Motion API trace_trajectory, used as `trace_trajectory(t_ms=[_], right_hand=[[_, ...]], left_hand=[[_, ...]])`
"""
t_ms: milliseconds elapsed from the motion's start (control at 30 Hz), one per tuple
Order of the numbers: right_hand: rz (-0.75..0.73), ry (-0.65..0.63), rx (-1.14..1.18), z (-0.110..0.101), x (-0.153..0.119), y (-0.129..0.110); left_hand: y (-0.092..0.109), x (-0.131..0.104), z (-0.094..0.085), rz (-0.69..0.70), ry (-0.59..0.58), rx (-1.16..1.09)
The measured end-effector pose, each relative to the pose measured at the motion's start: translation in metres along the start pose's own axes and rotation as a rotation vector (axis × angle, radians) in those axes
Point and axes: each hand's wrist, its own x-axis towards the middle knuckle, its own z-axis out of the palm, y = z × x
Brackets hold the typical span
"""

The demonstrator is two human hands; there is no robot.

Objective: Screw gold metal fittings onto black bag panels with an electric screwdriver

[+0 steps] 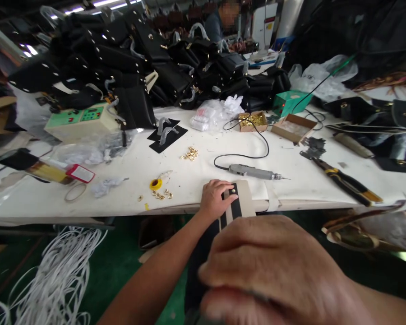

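Note:
At the table's front edge, my left hand point(216, 198) has its thumb and fingers closed on a black strap point(236, 205). A small gold-coloured stud shows near the strap's end. Under the strap lies a beige panel point(247, 198), partly over the table edge. My right hand point(267, 271) is raised close to the camera, slightly blurred, with its fingers curled together. Anything inside it is hidden. Just beyond the panel, a grey electric screwdriver point(253, 172) lies on its side. Small gold-coloured fittings point(191, 154) sit in loose groups left of my left hand.
Black bags point(135, 104) are heaped along the back. Pliers point(347, 180) lie at right, near a box of gold-coloured parts point(253, 122) and a green power unit point(291, 103). A yellow tape roll point(155, 184) is at left. White cords point(64, 275) hang below. A person point(216, 25) is beyond.

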Motion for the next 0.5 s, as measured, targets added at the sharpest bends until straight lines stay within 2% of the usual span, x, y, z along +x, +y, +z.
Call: trace_trajectory(t_ms=[100,200,300,333,400,500], right_hand=[[0.206,0.012,-0.027,-0.006,-0.01,0.024],[0.527,0.097,-0.152,-0.008,-0.053,0.066],[0.88,0.201,-0.092,-0.007,-0.098,0.105],[0.945,0.219,-0.071,-0.007,-0.109,0.115],[0.984,0.255,-0.075,-0.006,-0.122,0.127],[0.887,0.337,-0.163,-0.005,-0.125,0.132]], left_hand=[[0.001,0.001,-0.001,0.006,-0.012,0.012],[0.002,0.0,-0.003,-0.004,-0.027,0.025],[0.003,0.0,-0.004,-0.008,-0.03,0.013],[0.003,0.0,-0.004,-0.01,-0.028,0.008],[0.002,0.0,-0.004,-0.011,-0.029,0.002],[0.002,0.001,-0.004,0.0,-0.025,0.009]])
